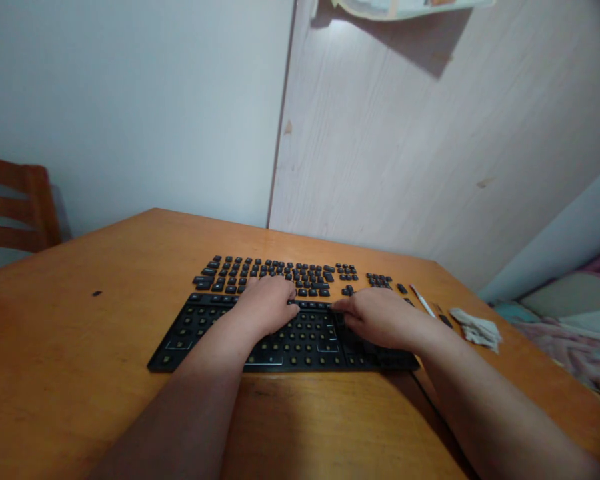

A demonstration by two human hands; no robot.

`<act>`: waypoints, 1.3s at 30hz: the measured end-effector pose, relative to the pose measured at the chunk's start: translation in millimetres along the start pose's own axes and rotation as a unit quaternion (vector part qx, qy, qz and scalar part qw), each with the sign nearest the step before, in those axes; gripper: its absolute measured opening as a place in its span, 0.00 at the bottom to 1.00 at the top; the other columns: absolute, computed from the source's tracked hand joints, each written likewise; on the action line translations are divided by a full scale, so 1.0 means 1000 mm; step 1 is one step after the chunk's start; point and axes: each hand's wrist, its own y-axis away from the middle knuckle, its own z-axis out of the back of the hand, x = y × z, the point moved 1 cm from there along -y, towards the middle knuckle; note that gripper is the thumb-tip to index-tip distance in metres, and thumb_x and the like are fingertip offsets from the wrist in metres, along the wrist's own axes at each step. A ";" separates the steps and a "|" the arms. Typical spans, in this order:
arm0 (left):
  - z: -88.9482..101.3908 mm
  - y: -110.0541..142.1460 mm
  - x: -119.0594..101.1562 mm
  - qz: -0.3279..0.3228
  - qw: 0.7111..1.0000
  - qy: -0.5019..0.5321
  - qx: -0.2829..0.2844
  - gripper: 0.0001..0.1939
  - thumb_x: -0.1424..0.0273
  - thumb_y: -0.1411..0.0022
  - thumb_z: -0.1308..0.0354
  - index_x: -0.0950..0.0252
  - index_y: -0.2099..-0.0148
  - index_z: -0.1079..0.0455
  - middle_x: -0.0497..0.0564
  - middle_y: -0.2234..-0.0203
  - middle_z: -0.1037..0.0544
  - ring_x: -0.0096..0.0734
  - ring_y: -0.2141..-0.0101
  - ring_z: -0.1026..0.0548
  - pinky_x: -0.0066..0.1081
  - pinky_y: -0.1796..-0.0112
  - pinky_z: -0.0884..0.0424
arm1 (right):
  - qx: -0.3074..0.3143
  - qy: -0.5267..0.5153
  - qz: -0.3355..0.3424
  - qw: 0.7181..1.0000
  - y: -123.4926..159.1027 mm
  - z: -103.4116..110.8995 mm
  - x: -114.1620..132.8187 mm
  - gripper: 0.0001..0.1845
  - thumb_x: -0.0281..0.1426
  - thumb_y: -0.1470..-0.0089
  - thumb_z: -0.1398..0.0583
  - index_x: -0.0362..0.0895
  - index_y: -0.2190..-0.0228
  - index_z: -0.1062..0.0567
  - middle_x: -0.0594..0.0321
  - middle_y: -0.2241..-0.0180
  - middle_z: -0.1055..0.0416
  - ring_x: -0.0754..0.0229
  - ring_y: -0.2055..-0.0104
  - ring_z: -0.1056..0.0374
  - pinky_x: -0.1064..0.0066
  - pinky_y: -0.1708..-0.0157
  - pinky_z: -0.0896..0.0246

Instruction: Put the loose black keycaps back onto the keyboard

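A black keyboard lies on the wooden table, most of its keycaps off so that the bare switches show. Its top row still carries caps. Over the upper middle edge rests my left hand, thumb and forefinger apart; its other fingers are partly hidden, and I see nothing held. My right hand lies over the right part of the keyboard, its forefinger stretched out and touching the right end of the top row, the thumb apart below it. Behind the keyboard, loose black keycaps are laid out in keyboard order, partly covered by my hands.
Right of the keycaps lie a white pen-like stick, a small dark tool and a crumpled white cloth. One small black piece is on the left. A cable runs toward me. A wooden chair stands left.
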 end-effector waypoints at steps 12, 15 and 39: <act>0.003 0.001 -0.001 -0.002 1.000 0.002 0.008 0.12 0.59 0.41 0.45 0.60 0.63 0.25 0.53 0.62 0.20 0.46 0.57 0.24 0.41 0.57 0.34 | 0.012 -0.051 0.013 0.999 -0.005 -0.001 -0.010 0.22 0.31 0.44 0.45 0.55 0.51 0.20 0.60 0.56 0.19 0.52 0.55 0.24 0.64 0.58 0.34; 0.002 0.000 0.001 -0.002 1.000 0.001 0.009 0.11 0.59 0.41 0.45 0.59 0.64 0.25 0.52 0.63 0.20 0.45 0.58 0.24 0.41 0.57 0.33 | 0.009 -0.069 0.021 0.997 -0.006 0.000 -0.014 0.22 0.30 0.43 0.45 0.55 0.51 0.20 0.61 0.55 0.20 0.52 0.53 0.25 0.65 0.56 0.35; -0.001 -0.002 0.005 -0.002 1.000 -0.010 0.007 0.11 0.59 0.42 0.44 0.59 0.63 0.25 0.51 0.62 0.20 0.42 0.59 0.25 0.36 0.61 0.34 | -0.025 -0.115 0.003 0.993 -0.010 0.000 -0.025 0.21 0.31 0.44 0.44 0.55 0.53 0.18 0.62 0.55 0.20 0.52 0.54 0.25 0.66 0.58 0.35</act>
